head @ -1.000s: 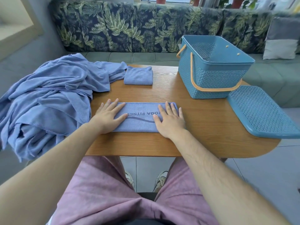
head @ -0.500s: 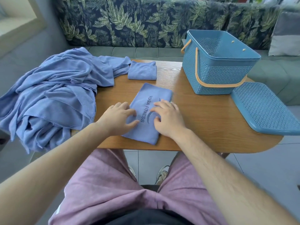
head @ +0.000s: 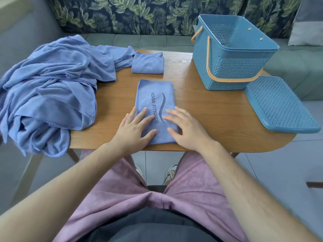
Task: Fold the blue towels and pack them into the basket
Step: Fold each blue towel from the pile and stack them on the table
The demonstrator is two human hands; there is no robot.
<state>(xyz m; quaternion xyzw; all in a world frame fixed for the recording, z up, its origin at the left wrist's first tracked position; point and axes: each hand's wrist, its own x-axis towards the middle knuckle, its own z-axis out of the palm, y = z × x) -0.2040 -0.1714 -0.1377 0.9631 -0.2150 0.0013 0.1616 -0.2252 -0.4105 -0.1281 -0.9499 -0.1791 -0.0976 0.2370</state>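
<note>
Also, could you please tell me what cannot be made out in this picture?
1. Floor of the basket: head view; its own near wall hides it, so any towel inside is unseen.
2. Towel pile: head view; overlapping folds hide how many towels it holds.
3. Near end of the printed towel: head view; the left hand and right hand lie flat on it and cover it.

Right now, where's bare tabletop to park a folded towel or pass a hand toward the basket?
Free: table wood between the printed towel and the basket, running to the near edge beside the right hand; a narrow strip between printed towel and small folded towel. Crowded: left end under the towel pile, right end under the lid.
</note>
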